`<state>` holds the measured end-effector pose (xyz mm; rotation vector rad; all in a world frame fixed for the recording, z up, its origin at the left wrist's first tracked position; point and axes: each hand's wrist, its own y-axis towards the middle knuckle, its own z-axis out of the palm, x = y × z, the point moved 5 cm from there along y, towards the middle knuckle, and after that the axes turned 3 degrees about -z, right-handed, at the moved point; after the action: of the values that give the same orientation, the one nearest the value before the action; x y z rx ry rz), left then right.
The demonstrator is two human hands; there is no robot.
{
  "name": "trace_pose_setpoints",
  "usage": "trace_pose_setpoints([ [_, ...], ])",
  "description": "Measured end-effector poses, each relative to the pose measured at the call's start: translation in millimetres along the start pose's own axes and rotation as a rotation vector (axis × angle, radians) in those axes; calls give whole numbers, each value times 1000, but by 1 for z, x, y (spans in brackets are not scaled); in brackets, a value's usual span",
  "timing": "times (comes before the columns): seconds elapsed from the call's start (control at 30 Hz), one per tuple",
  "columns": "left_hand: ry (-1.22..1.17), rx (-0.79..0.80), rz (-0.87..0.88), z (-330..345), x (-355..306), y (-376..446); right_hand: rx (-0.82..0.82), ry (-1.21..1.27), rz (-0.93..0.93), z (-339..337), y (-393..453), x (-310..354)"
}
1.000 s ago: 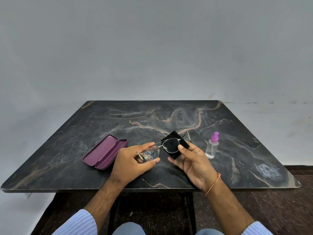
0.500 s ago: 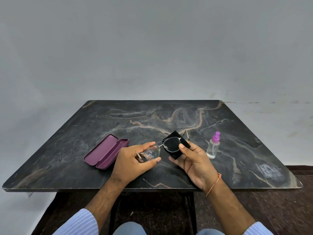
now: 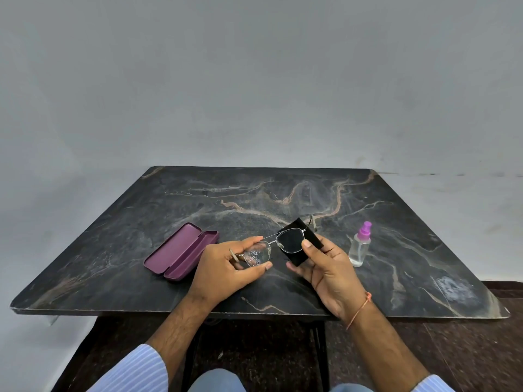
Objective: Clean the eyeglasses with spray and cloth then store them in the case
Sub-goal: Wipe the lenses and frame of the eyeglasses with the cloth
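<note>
1. The table (image 3: pixel 424 250) is a dark marbled slab with pale and orange veins (a whitish smudge near its right front corner).
2. An open purple case (image 3: pixel 181 251) lies left of centre.
3. A clear spray bottle (image 3: pixel 360 246) with a purple top stands upright on the right.

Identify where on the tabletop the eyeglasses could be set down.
Bare marble lies behind the open case toward the far edge, and right of the spray bottle. It is crowded between case and bottle, where both hands hold the eyeglasses and black cloth.
</note>
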<state>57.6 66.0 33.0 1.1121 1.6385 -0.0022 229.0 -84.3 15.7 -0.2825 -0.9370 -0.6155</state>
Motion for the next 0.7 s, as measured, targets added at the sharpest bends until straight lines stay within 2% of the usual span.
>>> trace_pose_setpoints([
  [0.17, 1, 0, 3, 1, 2, 0, 105, -32, 93, 4, -2, -2],
  [0.37, 0, -23, -10, 1, 5, 0, -2, -59, -10, 4, -2, -1],
  [0.5, 1, 11, -21, 1, 5, 1, 5, -16, -1, 3, -3, 2],
  [0.7, 3, 11, -26, 1, 7, 1, 130, -72, 77, 10, -6, -1],
])
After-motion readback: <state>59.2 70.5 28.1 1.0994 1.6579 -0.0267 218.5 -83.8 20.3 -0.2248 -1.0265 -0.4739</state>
